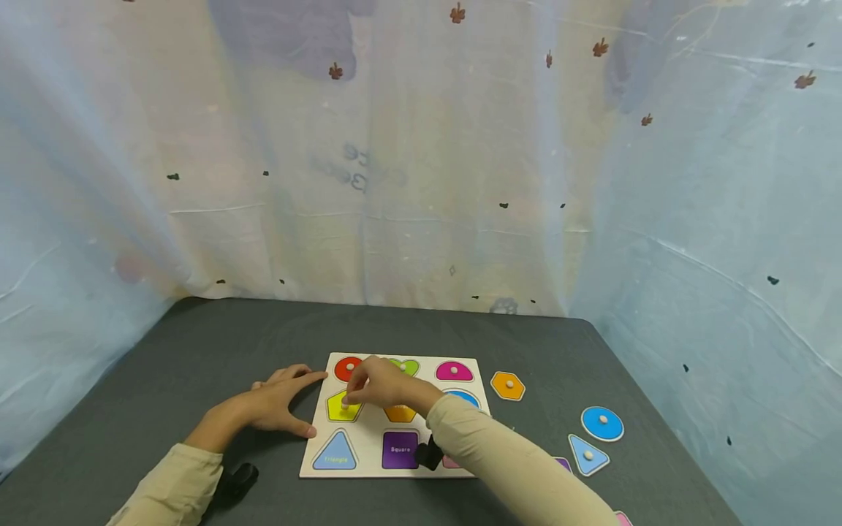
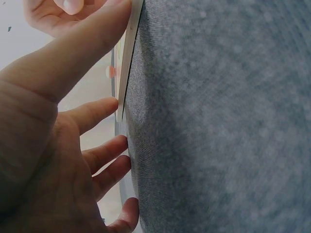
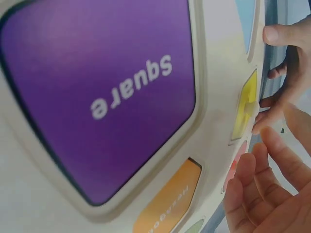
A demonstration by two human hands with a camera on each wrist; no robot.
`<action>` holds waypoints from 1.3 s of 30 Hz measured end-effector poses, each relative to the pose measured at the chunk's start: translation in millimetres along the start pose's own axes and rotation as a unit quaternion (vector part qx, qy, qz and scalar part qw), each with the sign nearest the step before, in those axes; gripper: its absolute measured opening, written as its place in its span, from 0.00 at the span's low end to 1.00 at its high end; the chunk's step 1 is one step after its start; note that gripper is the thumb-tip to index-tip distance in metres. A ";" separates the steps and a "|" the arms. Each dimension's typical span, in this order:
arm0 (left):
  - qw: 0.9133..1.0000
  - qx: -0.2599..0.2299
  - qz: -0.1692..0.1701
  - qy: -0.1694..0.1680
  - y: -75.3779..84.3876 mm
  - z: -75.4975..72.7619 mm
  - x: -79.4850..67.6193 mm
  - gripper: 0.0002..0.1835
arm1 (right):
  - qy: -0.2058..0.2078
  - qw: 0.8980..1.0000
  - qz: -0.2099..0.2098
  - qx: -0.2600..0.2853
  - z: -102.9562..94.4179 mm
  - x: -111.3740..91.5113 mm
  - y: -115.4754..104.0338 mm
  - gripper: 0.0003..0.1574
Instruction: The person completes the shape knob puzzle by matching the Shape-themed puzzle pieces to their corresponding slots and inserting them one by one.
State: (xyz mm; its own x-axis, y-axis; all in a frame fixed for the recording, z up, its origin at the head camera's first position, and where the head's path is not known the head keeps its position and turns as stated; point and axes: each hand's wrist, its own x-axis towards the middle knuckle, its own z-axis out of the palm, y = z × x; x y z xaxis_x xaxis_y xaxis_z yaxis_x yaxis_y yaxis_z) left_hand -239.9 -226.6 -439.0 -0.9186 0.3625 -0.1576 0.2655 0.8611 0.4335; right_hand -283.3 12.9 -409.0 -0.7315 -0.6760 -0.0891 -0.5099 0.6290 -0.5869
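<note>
A white wooden shape-puzzle board (image 1: 370, 467) lies flat on the dark cloth. My left hand (image 1: 276, 402) rests beside it, thumb and index finger spread along its left edge; the left wrist view shows both tips against the board's side. Over the board, my right hand (image 1: 384, 381) has its fingertips close to the white knob of a yellow pentagon piece (image 1: 337, 413). That piece sits in the left column. In the right wrist view, a gap shows between the right thumb and fingers, with the yellow pentagon (image 3: 245, 104) beyond them.
On the board are knobbed red (image 1: 346, 367), green heart (image 1: 411, 366) and magenta half-round (image 1: 454, 372) pieces, plus printed triangle (image 1: 335, 453) and square (image 1: 400, 448) spaces. Right of it lie orange hexagon (image 1: 508, 386), blue oval (image 1: 602, 424) and blue triangle (image 1: 588, 456) pieces.
</note>
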 end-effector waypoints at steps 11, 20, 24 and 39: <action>1.000 0.011 0.009 0.002 -1.7 -0.4 0.4 0.58 | 0.009 0.999 -0.025 0.020 -10.3 -9.9 7.4 0.08; 1.000 0.005 -0.002 0.003 1.8 -1.3 -1.6 0.56 | 0.021 0.999 -0.013 0.030 -14.7 -23.6 11.8 0.08; 1.000 0.004 -0.002 0.004 3.1 -2.3 -1.9 0.56 | 0.025 1.000 -0.005 0.015 -17.2 -29.5 17.2 0.08; 1.000 0.012 -0.001 0.009 0.5 0.3 -1.5 0.56 | 0.042 0.998 -0.012 0.039 -30.6 -60.3 41.2 0.07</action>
State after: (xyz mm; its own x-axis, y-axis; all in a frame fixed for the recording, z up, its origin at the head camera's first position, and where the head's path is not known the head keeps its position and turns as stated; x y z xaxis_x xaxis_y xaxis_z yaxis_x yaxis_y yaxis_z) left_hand -238.3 -226.7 -438.8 -0.9240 0.3552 -0.1417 0.2713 0.8701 0.4114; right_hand -274.0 91.4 -403.2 -0.7565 -0.6539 -0.0092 -0.4933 0.5798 -0.6485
